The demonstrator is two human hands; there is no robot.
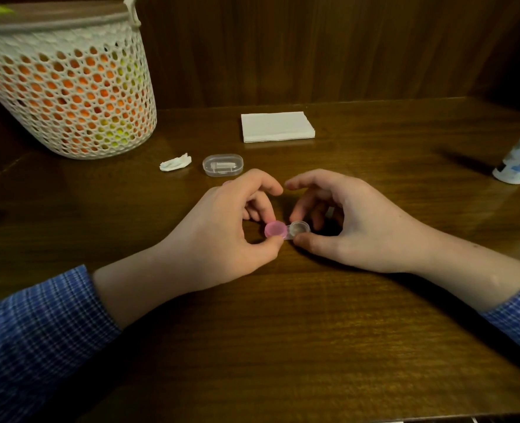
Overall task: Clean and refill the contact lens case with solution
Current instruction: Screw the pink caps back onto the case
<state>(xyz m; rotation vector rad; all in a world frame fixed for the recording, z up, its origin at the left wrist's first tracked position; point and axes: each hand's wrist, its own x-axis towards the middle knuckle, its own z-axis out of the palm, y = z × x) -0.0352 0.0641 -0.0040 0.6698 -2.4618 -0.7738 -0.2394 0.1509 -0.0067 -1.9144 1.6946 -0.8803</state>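
A small contact lens case (292, 231) rests low over the wooden table (283, 331), held between both hands. Its left well carries a pink cap (275, 229); its right well (299, 228) is uncapped and clear. My left hand (222, 227) pinches the pink cap between thumb and fingers. My right hand (350, 221) grips the open side of the case, thumb at its front edge. A second pink piece (227, 183) peeks out behind my left hand. The white solution bottle (519, 157) stands at the far right edge.
A folded white tissue stack (277, 126) lies at the back centre. A crumpled tissue scrap (175, 162) and a clear oval box (222, 165) sit just beyond my hands. A white mesh basket (66, 87) of orange and green balls stands back left.
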